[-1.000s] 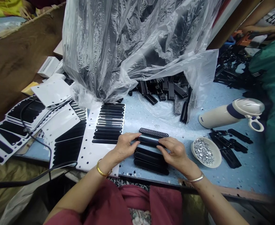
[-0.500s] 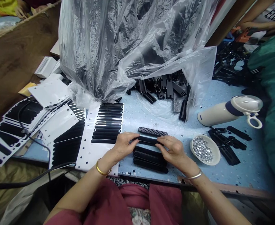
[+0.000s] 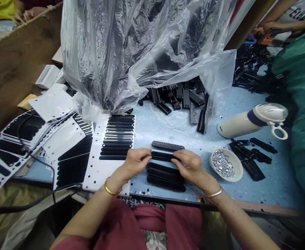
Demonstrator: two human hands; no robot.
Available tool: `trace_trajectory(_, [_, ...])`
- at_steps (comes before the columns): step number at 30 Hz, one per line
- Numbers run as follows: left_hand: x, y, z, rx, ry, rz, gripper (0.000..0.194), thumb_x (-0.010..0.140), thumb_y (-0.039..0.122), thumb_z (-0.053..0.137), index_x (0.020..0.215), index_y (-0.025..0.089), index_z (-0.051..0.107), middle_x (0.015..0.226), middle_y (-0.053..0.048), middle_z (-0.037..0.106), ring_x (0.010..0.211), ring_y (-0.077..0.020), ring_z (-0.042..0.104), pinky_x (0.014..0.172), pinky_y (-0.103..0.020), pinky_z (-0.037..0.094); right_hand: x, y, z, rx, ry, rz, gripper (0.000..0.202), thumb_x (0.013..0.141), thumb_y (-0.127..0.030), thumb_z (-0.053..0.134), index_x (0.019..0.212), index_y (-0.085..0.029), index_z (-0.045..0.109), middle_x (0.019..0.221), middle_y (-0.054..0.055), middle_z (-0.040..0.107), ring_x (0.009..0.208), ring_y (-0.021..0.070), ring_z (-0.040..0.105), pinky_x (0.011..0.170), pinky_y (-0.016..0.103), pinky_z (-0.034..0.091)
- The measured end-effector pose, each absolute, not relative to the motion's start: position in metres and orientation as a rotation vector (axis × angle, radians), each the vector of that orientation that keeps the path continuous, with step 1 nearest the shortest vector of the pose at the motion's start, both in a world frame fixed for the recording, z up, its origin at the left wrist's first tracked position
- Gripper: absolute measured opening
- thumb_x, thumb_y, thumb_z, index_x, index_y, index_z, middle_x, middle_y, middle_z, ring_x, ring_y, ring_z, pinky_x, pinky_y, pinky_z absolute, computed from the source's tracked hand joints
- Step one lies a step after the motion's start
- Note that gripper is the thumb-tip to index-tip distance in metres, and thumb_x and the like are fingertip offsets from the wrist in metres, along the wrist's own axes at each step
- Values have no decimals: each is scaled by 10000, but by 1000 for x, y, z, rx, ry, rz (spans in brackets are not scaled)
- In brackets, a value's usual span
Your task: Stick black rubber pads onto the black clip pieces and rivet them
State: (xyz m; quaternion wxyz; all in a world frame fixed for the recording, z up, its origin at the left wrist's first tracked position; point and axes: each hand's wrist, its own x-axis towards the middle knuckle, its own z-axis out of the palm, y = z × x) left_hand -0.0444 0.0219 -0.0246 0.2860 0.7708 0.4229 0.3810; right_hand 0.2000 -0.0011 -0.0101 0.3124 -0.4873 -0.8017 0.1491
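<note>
Between my two hands is a long black strip [image 3: 162, 156] with rounded ends. My left hand [image 3: 137, 160] pinches its left end between thumb and forefinger. Thumb and fingers of my right hand [image 3: 191, 164] close on the other end. Whether it is one piece or a thin strip laid on a bar, I cannot tell. Just beyond it lies a black bar with a lattice pattern [image 3: 168, 146]. Nearer my body, several black bars [image 3: 166, 184] lie in a stack, partly under my right fingers. A white sheet with black adhesive strips [image 3: 96, 170] sits left of my left hand.
A white bowl of small metal parts [image 3: 214, 168] and black plastic parts [image 3: 255, 170] are on the right, below a lying bottle [image 3: 235, 125]. Clear plastic sheeting [image 3: 147, 45] hangs at the back over more black parts. Several strip sheets [image 3: 56, 104] pile up leftward, with a cable [image 3: 37, 201].
The whole view has shifted slightly. Both hands keep their pinch on the strip's ends, with hardly any movement.
</note>
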Motion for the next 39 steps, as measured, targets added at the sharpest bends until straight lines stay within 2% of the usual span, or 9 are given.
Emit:
trace_trajectory(2, [-45,22,-23,2023,1174,1018,117,799,155,639,883,164,719,821,-43,759,638,-141,708,587,-223,593,200,-1,-10,-1285,-2109,395,134,876,-206,587,882,-175,717,853,95,730,737,207,681,678,353,568])
trace_trajectory(4, [-45,22,-24,2058,1147,1031,164,810,160,636,951,161,719,863,-56,760,695,-153,719,643,-245,605,200,-1,-11,-1283,-2102,391,130,876,-207,591,879,-176,718,852,95,730,739,206,681,682,353,570])
trace_trajectory(7, [-44,24,-26,2213,1057,1035,152,843,157,606,921,168,736,907,-81,759,828,-190,729,752,-299,610,200,-1,-10,-1275,-2082,400,131,879,-219,597,881,-178,721,847,91,733,740,203,682,683,349,574])
trace_trajectory(12, [-43,26,-29,2307,1032,1044,169,864,157,579,877,185,744,872,-74,759,781,-191,732,704,-301,617,204,-2,-10,-1266,-2031,532,144,883,-250,613,927,-186,734,876,86,740,763,191,688,687,329,583])
trace_trajectory(21, [-44,26,-28,2295,1035,1007,161,863,164,585,872,197,743,875,-64,762,796,-179,733,725,-295,618,213,1,-19,-1284,-1898,749,144,850,-298,666,931,-215,751,877,72,747,794,195,697,715,343,593])
trace_trajectory(30, [-43,27,-28,2300,1038,1028,148,858,167,599,855,175,746,866,-78,763,777,-184,736,701,-282,624,214,-5,-20,-1245,-1954,676,197,902,-229,585,1057,-203,704,972,81,730,886,189,684,790,344,586])
trace_trajectory(34, [-44,28,-27,2275,1043,1045,141,851,166,605,855,186,745,860,-63,765,779,-180,737,715,-288,627,222,-9,-17,-1328,-1880,605,221,932,-208,507,1055,-217,690,934,60,738,856,175,699,766,326,588])
trace_trajectory(39, [-44,27,-25,2235,1052,1020,155,842,165,595,886,202,739,871,-43,765,793,-180,735,736,-298,623,231,-18,-10,-1436,-1758,510,191,922,-209,514,1004,-205,687,844,56,730,774,172,695,702,302,568])
